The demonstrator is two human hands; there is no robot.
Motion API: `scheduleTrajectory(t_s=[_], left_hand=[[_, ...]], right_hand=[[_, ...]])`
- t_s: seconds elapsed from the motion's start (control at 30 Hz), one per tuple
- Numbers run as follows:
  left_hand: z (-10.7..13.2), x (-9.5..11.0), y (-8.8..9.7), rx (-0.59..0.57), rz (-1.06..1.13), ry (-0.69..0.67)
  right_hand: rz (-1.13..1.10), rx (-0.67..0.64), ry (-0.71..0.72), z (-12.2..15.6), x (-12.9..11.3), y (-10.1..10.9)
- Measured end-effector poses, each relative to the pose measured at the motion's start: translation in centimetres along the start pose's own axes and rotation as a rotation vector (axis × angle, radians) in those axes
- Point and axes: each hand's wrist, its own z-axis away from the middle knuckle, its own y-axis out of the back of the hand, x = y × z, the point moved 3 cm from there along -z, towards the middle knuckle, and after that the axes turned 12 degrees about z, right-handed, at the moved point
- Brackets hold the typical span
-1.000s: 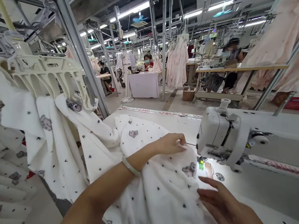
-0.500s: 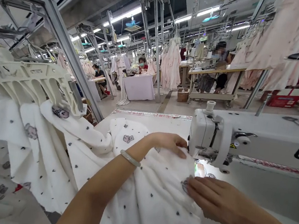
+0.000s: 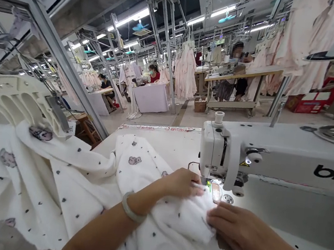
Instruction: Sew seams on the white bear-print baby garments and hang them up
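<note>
A white cloth [image 3: 89, 188] printed with small dark dots and grey animals lies bunched across the sewing table [image 3: 297, 213] and trails off to the left. My left hand [image 3: 182, 183], a pale bangle on its wrist, presses the cloth's edge down just left of the needle of the white sewing machine [image 3: 274, 154]. My right hand [image 3: 233, 227] lies on the cloth in front of the needle with its fingers curled onto the fabric.
A cream plastic rack [image 3: 18, 100] holds more of the cloth at the left. A slanted metal post [image 3: 68, 74] stands behind it. Other people sit at tables [image 3: 150, 96] farther back among hanging pink garments [image 3: 187, 72].
Both hands have drawn the cloth closer under the machine's needle. My right hand went from hovering flat to resting curled on the fabric. The view has dropped and shifted right.
</note>
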Motion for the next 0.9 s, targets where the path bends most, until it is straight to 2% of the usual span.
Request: scheduleTrajectory(t_s=[0.17, 0.3, 0.4, 0.63, 0.77, 0.9], left_hand=[[1.8, 0.2, -0.8, 0.004, -0.005, -0.016], [2.1, 0.6, -0.2, -0.040, 0.015, -0.045], [1.9, 0.5, 0.0, -0.058, 0.045, -0.030], [1.4, -0.1, -1.2, 0.081, 0.115, 0.007], [1.3, 0.4, -1.4, 0.088, 0.024, -0.009], [1.5, 0.8, -1.5, 0.091, -0.057, -0.045]], right_hand=[[-0.045, 0.017, 0.094, -0.1, -1.3, 1.1], [0.060, 0.107, 0.076, 0.0, -0.7, 0.4], [0.074, 0.107, 0.054, 0.2, -0.3, -0.1], [0.129, 0.165, 0.110, 0.3, -0.5, 1.0], [0.122, 0.194, 0.080, -0.3, -0.2, 1.7], [0.229, 0.177, 0.071, 0.0, 0.4, 1.3]])
